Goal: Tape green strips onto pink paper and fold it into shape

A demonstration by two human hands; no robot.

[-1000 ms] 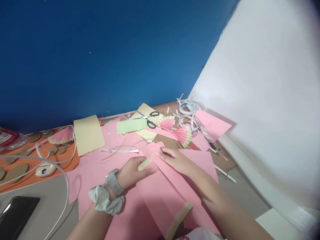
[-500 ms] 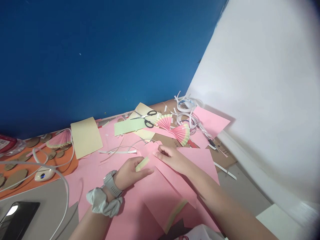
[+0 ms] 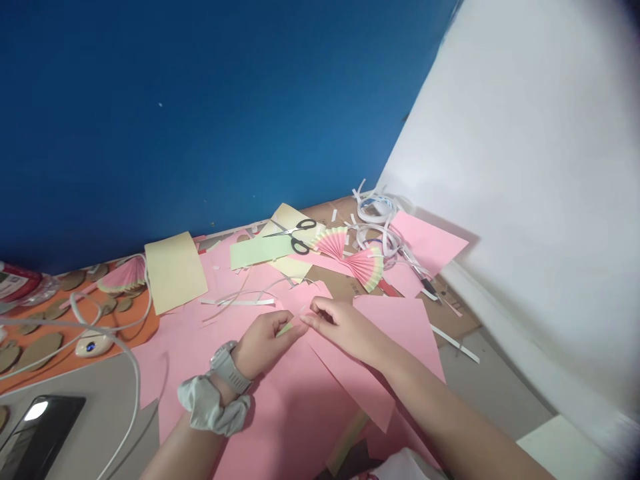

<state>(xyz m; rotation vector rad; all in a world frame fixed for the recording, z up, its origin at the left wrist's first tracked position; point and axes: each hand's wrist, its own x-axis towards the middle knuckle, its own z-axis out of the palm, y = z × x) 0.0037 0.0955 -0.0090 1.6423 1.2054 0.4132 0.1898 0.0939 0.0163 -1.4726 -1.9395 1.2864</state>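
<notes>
While pink paper [image 3: 305, 360] is pinched by left fingers [image 3: 290, 338], its green edge [image 3: 285, 329] is part-hidden.
Right fingers [image 3: 320, 324] are curled; whether pinching cannot be told.

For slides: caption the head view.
Left hand beside right hand over pink paper sheets, black-handled metal scissors and a pleated pink paper bow beyond.

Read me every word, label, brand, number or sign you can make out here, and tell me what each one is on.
No text is readable.
Red container at far left: white label, too blurred to read.
Cardboard: small dark print beside the pink paper fan, too small to read.
White item at the bottom edge: red marks, cut off; I can't tell whether they're lettering.
</notes>
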